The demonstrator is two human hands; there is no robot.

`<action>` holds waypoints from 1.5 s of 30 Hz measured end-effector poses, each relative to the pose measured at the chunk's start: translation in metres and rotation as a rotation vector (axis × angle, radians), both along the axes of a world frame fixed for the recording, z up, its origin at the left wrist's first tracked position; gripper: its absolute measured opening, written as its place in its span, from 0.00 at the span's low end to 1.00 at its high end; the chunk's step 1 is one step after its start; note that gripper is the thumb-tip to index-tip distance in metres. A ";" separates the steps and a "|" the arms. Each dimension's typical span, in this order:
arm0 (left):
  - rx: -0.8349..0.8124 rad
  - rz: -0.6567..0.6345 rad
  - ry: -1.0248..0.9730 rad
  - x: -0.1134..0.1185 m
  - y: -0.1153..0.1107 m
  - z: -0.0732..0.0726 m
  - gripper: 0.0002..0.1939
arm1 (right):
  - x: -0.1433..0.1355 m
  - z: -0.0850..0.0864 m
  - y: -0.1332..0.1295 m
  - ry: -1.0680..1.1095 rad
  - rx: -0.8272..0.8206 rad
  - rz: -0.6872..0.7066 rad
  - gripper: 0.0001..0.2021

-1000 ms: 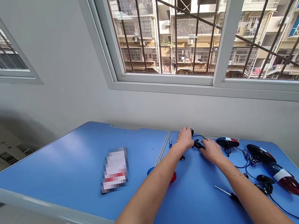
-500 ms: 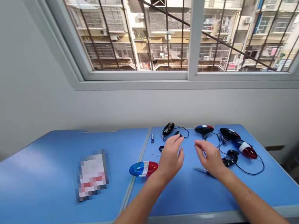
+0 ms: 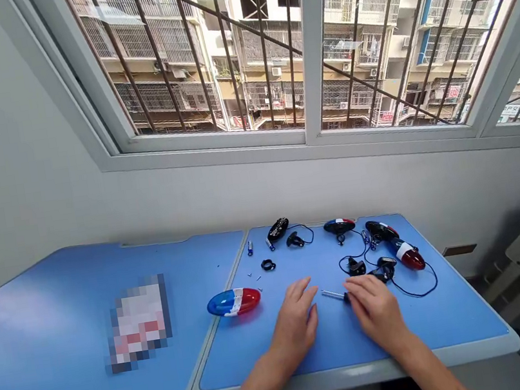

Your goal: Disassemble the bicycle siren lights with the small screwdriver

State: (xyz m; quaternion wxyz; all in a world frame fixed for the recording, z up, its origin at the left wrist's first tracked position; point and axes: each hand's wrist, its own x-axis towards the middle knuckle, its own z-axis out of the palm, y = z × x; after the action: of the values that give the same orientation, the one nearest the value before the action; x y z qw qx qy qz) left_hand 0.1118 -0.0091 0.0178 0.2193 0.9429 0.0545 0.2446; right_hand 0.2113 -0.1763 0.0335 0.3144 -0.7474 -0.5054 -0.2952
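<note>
My left hand (image 3: 294,321) rests on the blue table with its fingers stretched and nothing in it. To its left lies a blue, white and red oval light cover (image 3: 233,302). My right hand (image 3: 378,311) lies on the table with loosely extended fingers, hiding most of the handle of a screwdriver (image 3: 334,294); the metal shaft points left. Beyond the hands are a black ring clamp (image 3: 268,265), a black oval housing (image 3: 278,229) with a cable, and a small black part (image 3: 295,239).
Several batteries (image 3: 250,248) and tiny screws (image 3: 259,278) lie scattered near the ring. At the right are more oval lights (image 3: 339,226) with looped black cables. A blurred-out packet (image 3: 140,324) lies on the left tabletop. A wall and barred window stand behind.
Both hands have come down from above the table to rest on it nearer the front edge. The view has shifted slightly right. The screwdriver and loose parts appear unmoved.
</note>
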 end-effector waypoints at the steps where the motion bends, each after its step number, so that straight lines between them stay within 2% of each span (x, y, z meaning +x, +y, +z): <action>1: -0.011 -0.001 0.024 0.003 -0.002 0.008 0.21 | 0.004 0.003 -0.008 0.017 0.047 -0.045 0.15; 5: -0.015 -0.069 0.195 0.033 -0.020 0.046 0.12 | 0.027 0.004 -0.037 0.037 0.128 -0.214 0.13; 7: 0.040 -0.115 0.331 0.054 -0.032 0.058 0.09 | 0.035 -0.001 -0.047 0.043 0.112 -0.239 0.12; 10: 0.053 -0.134 0.355 0.086 -0.046 0.059 0.05 | 0.037 -0.010 -0.053 0.051 0.071 -0.239 0.12; 12: 0.047 -0.123 0.339 0.104 -0.047 0.057 0.05 | 0.033 -0.014 -0.056 0.046 0.057 -0.232 0.12; 15: 0.037 -0.068 0.315 0.127 -0.031 0.063 0.10 | 0.029 -0.017 -0.061 0.053 0.041 -0.247 0.13; 18: 0.050 0.000 0.312 0.149 -0.004 0.080 0.15 | 0.033 -0.022 -0.064 0.056 -0.011 -0.277 0.14; 22: 0.091 0.058 0.359 0.173 0.018 0.097 0.21 | 0.044 -0.031 -0.050 0.015 -0.118 -0.311 0.17; 25: 0.113 0.056 0.413 0.187 0.016 0.091 0.26 | 0.047 -0.034 -0.031 0.003 -0.230 -0.336 0.20; 31: 0.138 0.018 0.475 0.215 0.008 0.060 0.35 | 0.048 -0.031 -0.008 0.028 -0.366 -0.377 0.20; 33: 0.141 0.000 0.495 0.224 0.012 0.054 0.32 | 0.049 -0.031 -0.007 0.028 -0.386 -0.366 0.20; 37: 0.151 -0.057 0.523 0.231 0.022 0.052 0.17 | 0.051 -0.034 -0.007 0.011 -0.362 -0.340 0.19; 45: 0.111 -0.056 0.492 0.212 0.024 0.049 0.17 | 0.052 -0.038 -0.006 0.036 -0.154 -0.305 0.15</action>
State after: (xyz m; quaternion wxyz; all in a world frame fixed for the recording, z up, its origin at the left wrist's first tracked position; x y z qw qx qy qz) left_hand 0.3236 0.0148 0.0665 0.1540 0.9858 0.0668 0.0043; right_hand 0.2631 -0.1828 -0.0044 0.2166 -0.8426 -0.4015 -0.2862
